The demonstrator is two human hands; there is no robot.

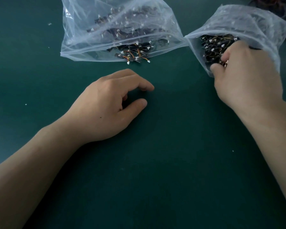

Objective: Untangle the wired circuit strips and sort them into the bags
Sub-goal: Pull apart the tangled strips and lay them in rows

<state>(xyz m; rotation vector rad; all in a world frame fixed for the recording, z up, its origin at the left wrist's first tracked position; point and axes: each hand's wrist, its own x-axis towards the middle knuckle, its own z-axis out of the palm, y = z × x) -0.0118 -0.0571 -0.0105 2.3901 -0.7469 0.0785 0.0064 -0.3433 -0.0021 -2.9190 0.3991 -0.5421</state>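
Bag work: digging right hand [244,75] into the right bag [254,22], gripping circuit strips [211,47] inside; resting left hand [112,103], loosely curled and holding nothing, on the table [155,179] near the left bag [106,17].

Right hand [244,76] in bag [254,22] (among strips [211,47])
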